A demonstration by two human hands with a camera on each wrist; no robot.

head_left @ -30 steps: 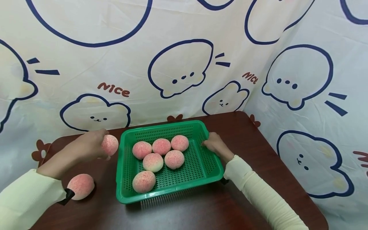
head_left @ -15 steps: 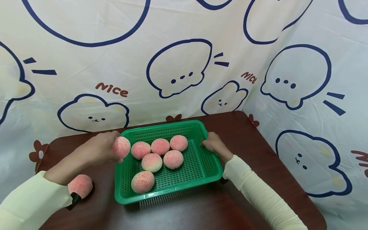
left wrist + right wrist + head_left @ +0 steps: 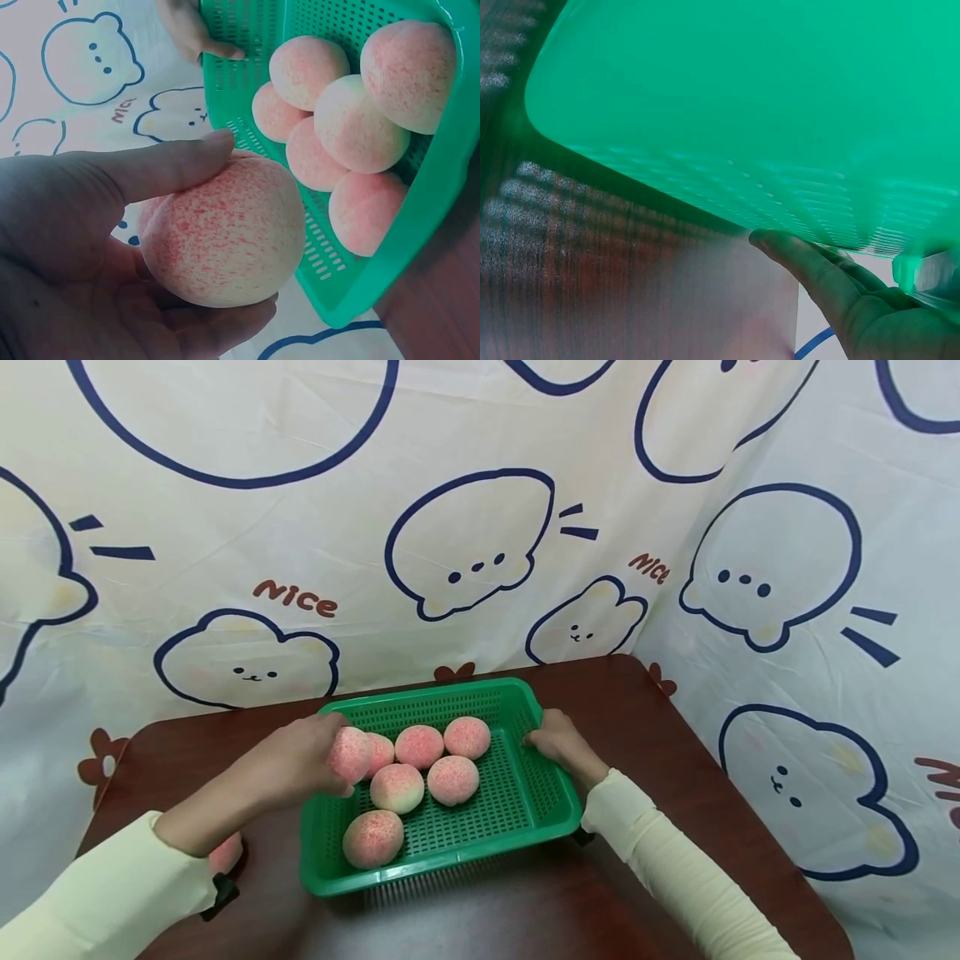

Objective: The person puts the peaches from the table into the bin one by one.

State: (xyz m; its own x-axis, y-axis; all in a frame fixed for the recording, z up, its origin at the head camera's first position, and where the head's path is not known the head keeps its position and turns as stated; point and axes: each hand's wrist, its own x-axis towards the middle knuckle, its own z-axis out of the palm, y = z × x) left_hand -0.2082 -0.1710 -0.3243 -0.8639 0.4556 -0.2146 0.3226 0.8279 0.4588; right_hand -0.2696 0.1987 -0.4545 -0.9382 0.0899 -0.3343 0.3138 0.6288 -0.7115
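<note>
My left hand grips a pink peach above the left side of a green plastic basket. In the left wrist view the thumb lies over the top of this held peach, with fingers below it. Several more peaches lie inside the basket, one of them a paler peach and another a peach by the front left corner. My right hand holds the basket's right rim, its thumb over the inner side. From below, the right wrist view shows fingers along the basket's outer wall.
One loose peach rests on the dark wood table left of the basket, partly hidden behind my left forearm. A printed cloth hangs behind the table and along its right side.
My left hand has carried the peach rightward, from beside the basket to over its left part. The left forearm now covers more of the loose peach. The right hand keeps its hold on the rim.
</note>
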